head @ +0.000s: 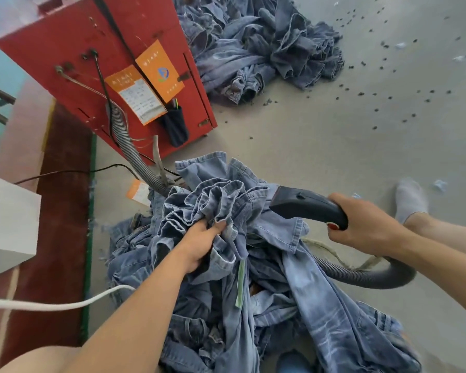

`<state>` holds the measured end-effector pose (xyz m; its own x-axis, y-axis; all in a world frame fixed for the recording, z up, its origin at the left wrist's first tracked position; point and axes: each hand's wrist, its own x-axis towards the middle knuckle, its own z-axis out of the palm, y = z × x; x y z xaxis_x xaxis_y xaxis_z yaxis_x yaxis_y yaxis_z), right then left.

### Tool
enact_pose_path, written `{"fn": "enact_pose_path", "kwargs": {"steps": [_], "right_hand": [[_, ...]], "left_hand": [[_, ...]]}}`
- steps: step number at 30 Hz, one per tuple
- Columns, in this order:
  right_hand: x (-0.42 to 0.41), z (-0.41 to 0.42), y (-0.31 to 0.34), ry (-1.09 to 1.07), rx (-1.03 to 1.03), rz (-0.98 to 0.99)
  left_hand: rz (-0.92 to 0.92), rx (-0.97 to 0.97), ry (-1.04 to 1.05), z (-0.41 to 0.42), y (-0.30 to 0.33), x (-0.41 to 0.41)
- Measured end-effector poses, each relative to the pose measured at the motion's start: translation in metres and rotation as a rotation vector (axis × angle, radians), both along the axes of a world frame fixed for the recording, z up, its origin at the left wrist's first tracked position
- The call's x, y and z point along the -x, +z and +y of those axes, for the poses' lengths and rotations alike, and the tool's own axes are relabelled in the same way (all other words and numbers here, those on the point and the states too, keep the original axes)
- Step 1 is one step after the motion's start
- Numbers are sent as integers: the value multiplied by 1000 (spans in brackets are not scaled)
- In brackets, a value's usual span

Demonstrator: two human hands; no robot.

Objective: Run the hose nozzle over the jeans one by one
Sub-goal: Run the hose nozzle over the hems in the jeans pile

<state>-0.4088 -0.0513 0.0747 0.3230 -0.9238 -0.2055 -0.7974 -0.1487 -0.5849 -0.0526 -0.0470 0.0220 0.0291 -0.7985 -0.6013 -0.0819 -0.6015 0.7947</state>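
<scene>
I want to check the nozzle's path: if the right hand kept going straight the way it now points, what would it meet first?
Most likely the bunched jeans gripped by the left hand. The right hand aims the nozzle leftward, its tip at that fabric, though depth is unclear.

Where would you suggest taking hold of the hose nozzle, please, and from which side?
Grip the nozzle at its curved rear handle, coming from the right, as the right hand does now. That end bends down toward the hose and probably fills a palm, with the red button near the thumb. The flat mouth points left into the jeans bunched in the left hand, so keep it free.
</scene>
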Motion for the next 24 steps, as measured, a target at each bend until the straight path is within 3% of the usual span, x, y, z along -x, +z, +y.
{"fn": "enact_pose_path", "kwargs": {"steps": [4,8,13,17,24], "right_hand": [[-8,-3,0,13,3,-22],[-15,-5,3,8,23,-41],[-16,-7,4,-36,20,-45],[-15,-9,7,-59,8,-29],[-42,-9,21,189,-48,31]], "left_hand": [[187,-58,133,1,1,0],[374,-132,140,4,5,0],[127,0,2,12,-4,0],[57,36,-46,16,-8,1],[25,141,-101,20,-8,11]]}}
